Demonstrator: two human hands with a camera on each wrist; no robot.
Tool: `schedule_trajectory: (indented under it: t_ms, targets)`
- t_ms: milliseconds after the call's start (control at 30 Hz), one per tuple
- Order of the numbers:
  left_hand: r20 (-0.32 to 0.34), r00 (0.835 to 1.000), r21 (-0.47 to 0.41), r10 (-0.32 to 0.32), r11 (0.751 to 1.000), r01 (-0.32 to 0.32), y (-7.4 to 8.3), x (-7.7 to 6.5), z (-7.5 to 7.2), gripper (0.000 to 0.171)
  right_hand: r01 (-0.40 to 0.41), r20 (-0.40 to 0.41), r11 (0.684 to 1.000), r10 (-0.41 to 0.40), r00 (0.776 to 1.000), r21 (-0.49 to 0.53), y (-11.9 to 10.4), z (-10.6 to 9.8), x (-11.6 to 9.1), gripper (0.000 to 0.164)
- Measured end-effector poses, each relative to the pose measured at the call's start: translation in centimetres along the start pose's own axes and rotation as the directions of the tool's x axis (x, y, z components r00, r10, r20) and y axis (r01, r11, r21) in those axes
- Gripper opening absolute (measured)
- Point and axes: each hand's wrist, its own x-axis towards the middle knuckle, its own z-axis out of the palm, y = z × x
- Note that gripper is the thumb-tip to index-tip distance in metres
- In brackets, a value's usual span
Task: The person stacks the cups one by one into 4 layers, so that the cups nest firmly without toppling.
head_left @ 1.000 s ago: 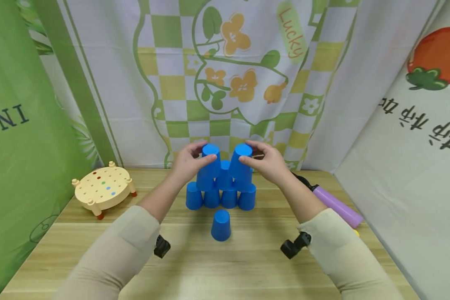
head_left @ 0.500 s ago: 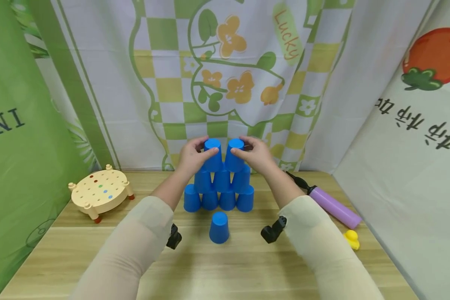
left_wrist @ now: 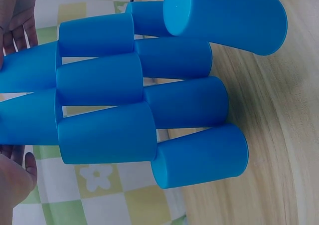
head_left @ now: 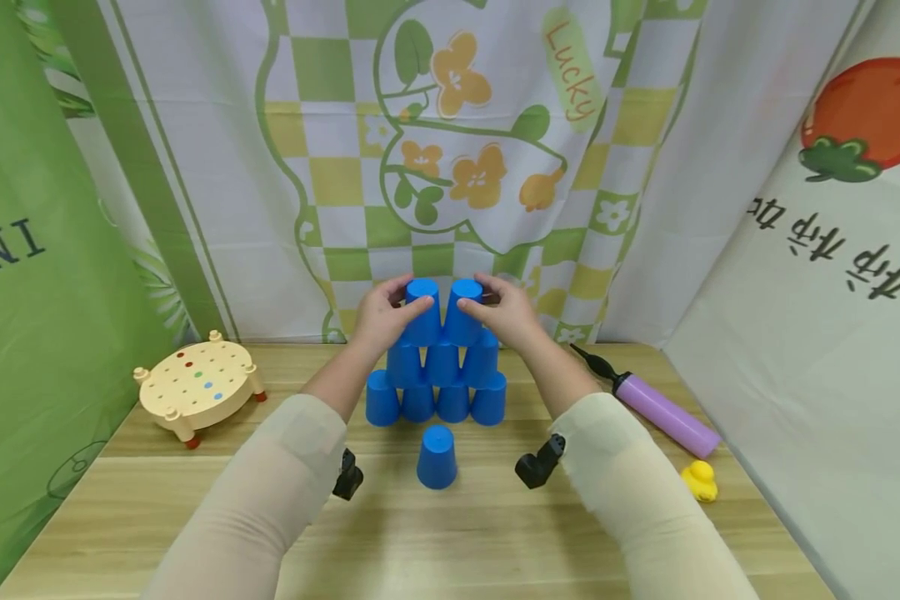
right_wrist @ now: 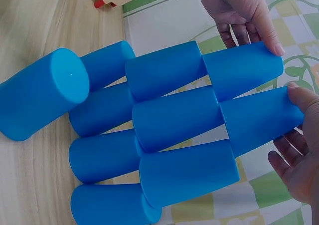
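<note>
Upside-down blue cups stand in a stepped wall, with a bottom row of several cups (head_left: 417,402) and a middle row of three (head_left: 442,364). On top, two more cups sit side by side. My left hand (head_left: 381,318) pinches the top left cup (head_left: 422,315) between thumb and fingers, the thumb on its near side. My right hand (head_left: 508,315) grips the top right cup (right_wrist: 261,119) the same way. In the right wrist view both top cups rest over the joints of the middle row. One separate cup (head_left: 437,458) stands upside down in front of the wall.
At the table's left lies a cream round pegged board (head_left: 198,385) with short legs. To the right are a purple hand pump (head_left: 663,412) with a black nozzle and a yellow rubber duck (head_left: 700,481). A patterned curtain (head_left: 345,179) hangs close behind the cups.
Both held cups have come down onto the middle row from in front of it. The right hand has moved its cup left, narrowing the gap to the other.
</note>
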Motion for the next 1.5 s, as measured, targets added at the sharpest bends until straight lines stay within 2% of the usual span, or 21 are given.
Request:
schedule_trajectory:
  t_ms: [333,533,733,900,1167,1367,1500]
  targets:
    - [0.021,1.0,0.01,-0.011,1.0,0.011,-0.1,-0.3,-0.5,0.07,0.024,0.004,1.0,-0.024,1.0,0.004,0.3,0.0,-0.4,0.071]
    - [0.033,0.999,-0.014,-0.001,1.0,0.001,-1.3,-0.6,-1.2,0.068,0.042,0.005,0.999,-0.042,0.999,0.034,0.7,0.1,-1.4,0.075]
    - [0.019,0.999,-0.005,-0.048,0.999,0.049,-3.5,-1.5,-2.1,0.068,0.057,-0.016,0.993,-0.056,0.998,0.104,1.6,0.4,-3.0,0.075]
    - [0.018,0.995,0.022,-0.095,0.995,0.095,-6.4,-2.6,-3.0,0.068,0.088,-0.015,0.988,-0.087,0.996,0.129,3.0,1.2,-4.7,0.07]
    - [0.017,0.986,0.033,-0.165,0.986,0.164,-11.3,-4.1,-3.2,0.067,0.089,0.043,0.985,-0.096,0.994,0.145,5.6,4.2,-7.9,0.065]
    - [0.039,0.98,0.055,-0.196,0.979,0.194,-12.9,-4.8,-2.6,0.067,0.058,0.094,0.982,-0.075,0.993,0.178,7.1,6.4,-9.5,0.063]
    - [0.035,0.98,0.039,-0.198,0.98,0.197,-13.6,-5.1,-2.2,0.065,0.028,0.118,0.981,-0.051,0.992,0.192,8.0,7.6,-10.2,0.061]
